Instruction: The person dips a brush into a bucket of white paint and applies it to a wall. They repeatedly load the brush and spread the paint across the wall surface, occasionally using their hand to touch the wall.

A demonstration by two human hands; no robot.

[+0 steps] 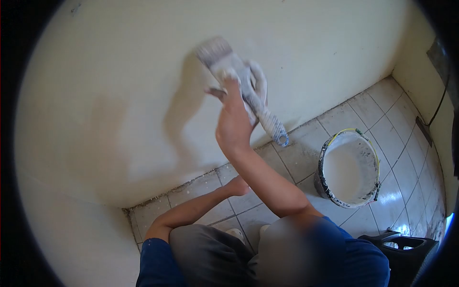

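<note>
Against the pale wall [138,71], a wide paint-covered brush [215,52] is raised, its bristles toward the upper left. My right hand [236,103], smeared with white, is wrapped round the brush, whose handle sticks out below toward the lower right. The bristles look blurred and appear to be at the wall surface. My left hand [238,186] is low near the foot of the wall, above the tiles; its fingers are mostly hidden behind my right forearm.
A bucket of white paint [345,170] stands on the tiled floor [306,143] to the right. Beyond it, a black plastic object [411,258] sits at the lower right, and a dark cable [440,105] hangs by the right wall. My bent knees are at the bottom.
</note>
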